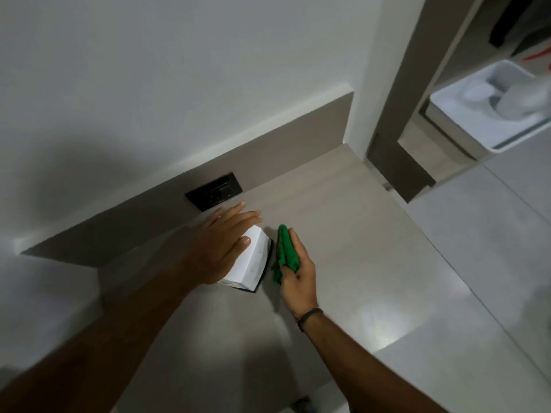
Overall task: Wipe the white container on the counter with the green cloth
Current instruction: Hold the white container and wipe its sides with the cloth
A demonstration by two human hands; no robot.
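left hand [222, 247]: mine, flat on top of the white container [253, 260], fingers spread and pointing at the back wall, thumb on its top face; palm pressing, nothing gripped
right hand [298, 275]: mine, fingers curled tight around the green cloth [285, 253], thumb side up
green cloth: bunched in the right fist, one end sticking up past the fingers, the other hanging toward the counter; just beside the container's right side, contact unclear
white container: box shape with a dark base edge, sits on the counter [343, 234] near its back edge, mostly under my left palm, right face exposed
socket plate [214, 191]: black, on the backsplash just behind my left fingertips
wristband [310, 315]: dark, on the right wrist
white bin [489, 114]: on the floor past the counter's right end, well apart from the hands
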